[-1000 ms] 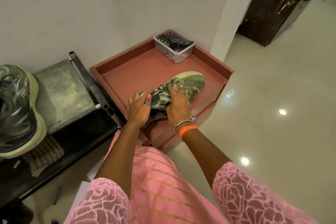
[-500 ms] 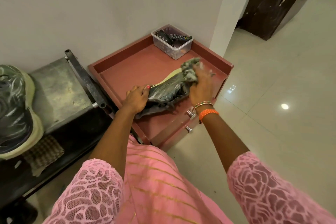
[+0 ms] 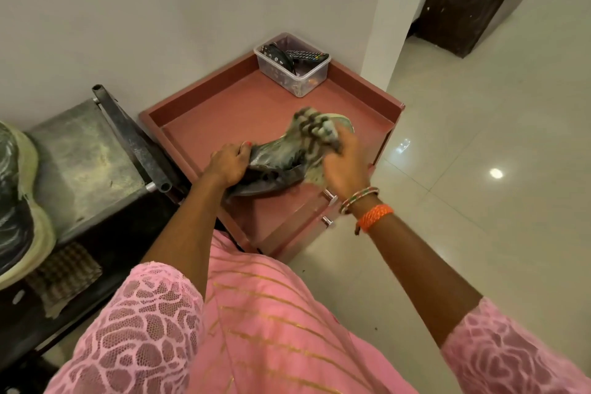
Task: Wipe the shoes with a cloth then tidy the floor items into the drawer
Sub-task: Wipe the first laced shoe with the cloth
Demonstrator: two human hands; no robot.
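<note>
Reddish-brown rimmed cabinet top [image 3: 224, 105] bears a green camouflage sneaker [image 3: 275, 160], long axis diagonal, toe toward the far right. Left hand [image 3: 228, 163] grips its heel; right hand [image 3: 343, 166] clutches a blurred, apparently checked cloth [image 3: 311, 128] against the toe.

Both my arms reach forward and down, bare from the elbows, pink lace sleeves above. My left hand [image 3: 228, 163] grips with fingers curled and thumb on top. My right hand [image 3: 343, 166], bangles at the wrist, is blurred, fingers closed in a grasp.
</note>
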